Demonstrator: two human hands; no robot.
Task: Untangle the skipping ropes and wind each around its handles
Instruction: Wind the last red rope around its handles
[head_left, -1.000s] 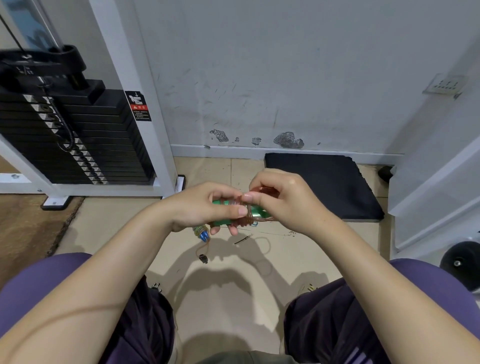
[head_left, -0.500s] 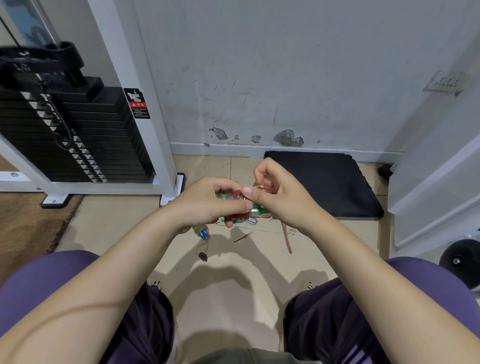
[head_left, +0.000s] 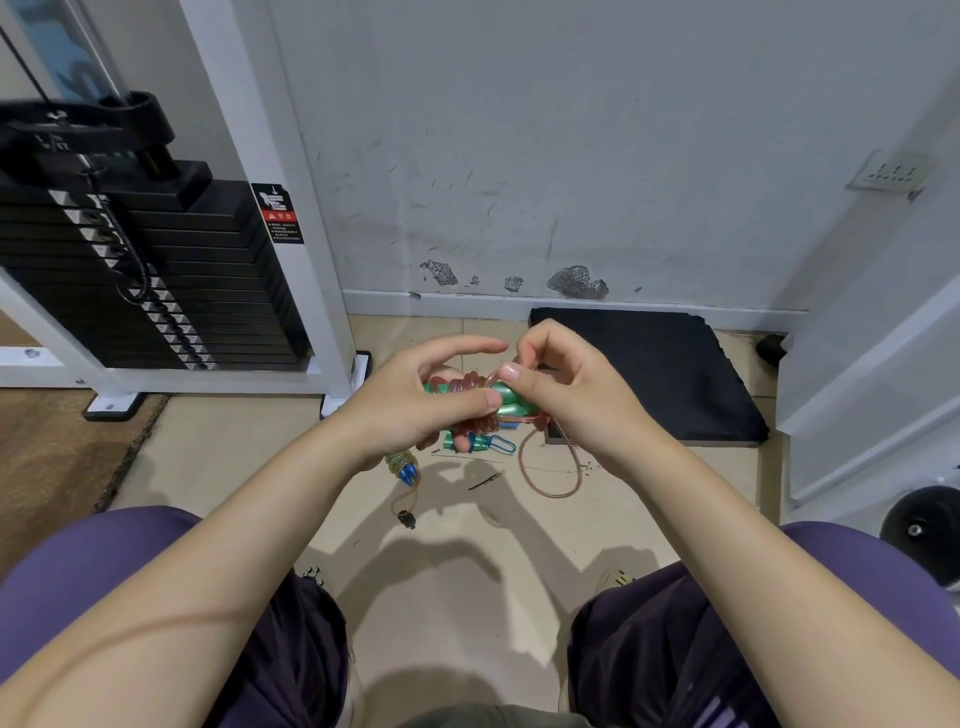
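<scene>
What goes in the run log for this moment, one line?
left hand grips green handles | right hand pinches reddish rope at the coil | loose loop hangs unwound | step: winding unfinished

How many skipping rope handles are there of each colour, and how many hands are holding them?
Green handles: 2, one above the other, wound with reddish rope
Yellow handle with blue tip: 1
Hands: 2, left hand and right hand
Total: 5
</scene>
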